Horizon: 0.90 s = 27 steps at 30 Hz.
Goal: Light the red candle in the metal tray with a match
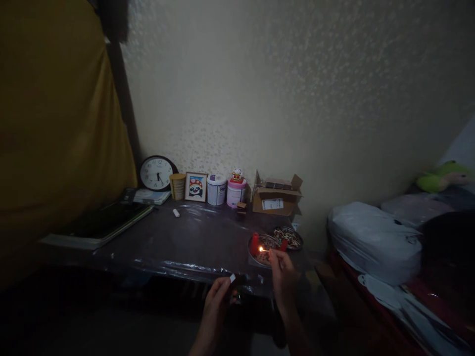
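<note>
A burning match (264,250) is pinched in the fingertips of my right hand (285,273). Its flame glows over a round tin (250,252), close to the red candle (255,244) standing at the tin's left side. Another red candle (284,245) shows at the right side, partly behind my fingers. Lower and to the left, my left hand (218,295) is closed around a small matchbox (232,278); only its pale end and dark side show. Behind the first tin, a second round dish (288,237) holds many matchsticks.
Along the wall stand a clock (157,173), a yellow cup (177,187), a framed panda picture (196,188), two canisters and an open cardboard box (276,200). A white lighter-sized object (176,213) lies on the plastic-covered table (178,242). White bags (371,242) are at right.
</note>
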Motion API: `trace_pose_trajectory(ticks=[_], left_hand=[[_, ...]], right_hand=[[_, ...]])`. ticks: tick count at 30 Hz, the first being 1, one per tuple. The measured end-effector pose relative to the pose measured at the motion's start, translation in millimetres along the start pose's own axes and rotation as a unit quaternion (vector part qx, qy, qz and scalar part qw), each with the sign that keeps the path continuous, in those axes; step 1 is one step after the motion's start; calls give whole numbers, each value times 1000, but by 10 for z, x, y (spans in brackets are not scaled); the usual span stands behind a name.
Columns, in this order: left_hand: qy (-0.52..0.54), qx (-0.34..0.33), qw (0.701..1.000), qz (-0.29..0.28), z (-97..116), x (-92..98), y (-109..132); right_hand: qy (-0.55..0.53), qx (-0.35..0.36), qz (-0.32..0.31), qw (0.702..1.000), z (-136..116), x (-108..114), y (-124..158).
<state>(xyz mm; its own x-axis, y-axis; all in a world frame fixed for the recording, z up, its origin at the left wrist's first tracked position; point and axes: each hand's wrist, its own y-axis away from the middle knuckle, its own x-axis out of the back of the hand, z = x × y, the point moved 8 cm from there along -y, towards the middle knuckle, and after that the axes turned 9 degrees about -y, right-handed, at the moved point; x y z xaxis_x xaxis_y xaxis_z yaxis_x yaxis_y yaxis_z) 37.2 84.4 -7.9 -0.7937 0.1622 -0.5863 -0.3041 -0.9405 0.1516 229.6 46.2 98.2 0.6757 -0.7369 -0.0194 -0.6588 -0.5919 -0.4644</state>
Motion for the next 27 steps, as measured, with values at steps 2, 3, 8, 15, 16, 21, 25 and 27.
trace_pose_trajectory(ticks=[2, 3, 8, 15, 16, 21, 25, 27], left_hand=[[-6, 2, 1000, 7, -3, 14, -6], [-8, 4, 1000, 7, -4, 15, -8], [-13, 9, 1000, 15, -6, 28, -18], [0, 18, 1000, 3, -30, -1, -40], [3, 20, 1000, 3, -35, -1, -38], [28, 23, 999, 6, -32, -8, -2], [22, 20, 1000, 2, -6, -27, 21], [21, 20, 1000, 2, -4, -29, 21]], right_hand=[[-10, -3, 0, 1000, -14, -25, -24], [-19, 0, 4, 1000, -24, -34, -36], [-96, -8, 17, 995, -22, -94, -100], [-133, -4, 27, 991, 18, -151, -195], [-136, -4, 27, 990, 26, -159, -211], [-142, -2, 32, 989, 38, -183, -281], [-143, -2, 31, 989, 30, -213, -305], [-145, -3, 35, 989, 51, -232, -321]])
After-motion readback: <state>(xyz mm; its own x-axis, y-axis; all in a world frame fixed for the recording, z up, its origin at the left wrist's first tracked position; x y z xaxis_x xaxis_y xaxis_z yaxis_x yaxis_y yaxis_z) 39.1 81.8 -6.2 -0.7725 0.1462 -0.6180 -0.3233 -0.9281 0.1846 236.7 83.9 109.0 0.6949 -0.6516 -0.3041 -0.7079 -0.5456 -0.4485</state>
